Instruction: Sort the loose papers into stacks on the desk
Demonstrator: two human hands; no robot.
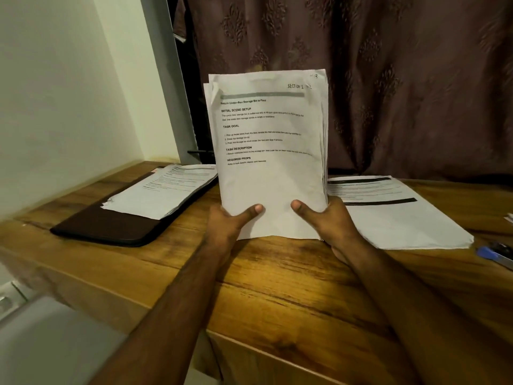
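A thick bundle of printed white papers (269, 173) stands upright on its bottom edge on the wooden desk (277, 287), its front sheet marked "SECTION 1". My left hand (230, 220) grips its lower left side, thumb across the front. My right hand (330, 220) grips the lower right side the same way. A smaller stack of papers (161, 190) lies on a dark folder (111, 226) at the left. Another stack of papers (397, 212), with black bars printed on it, lies flat at the right.
A cream wall stands at the left and a brown patterned curtain (388, 79) hangs behind the desk. A blue-tipped object (494, 254) lies at the desk's right edge. The desk's front edge runs diagonally below my forearms.
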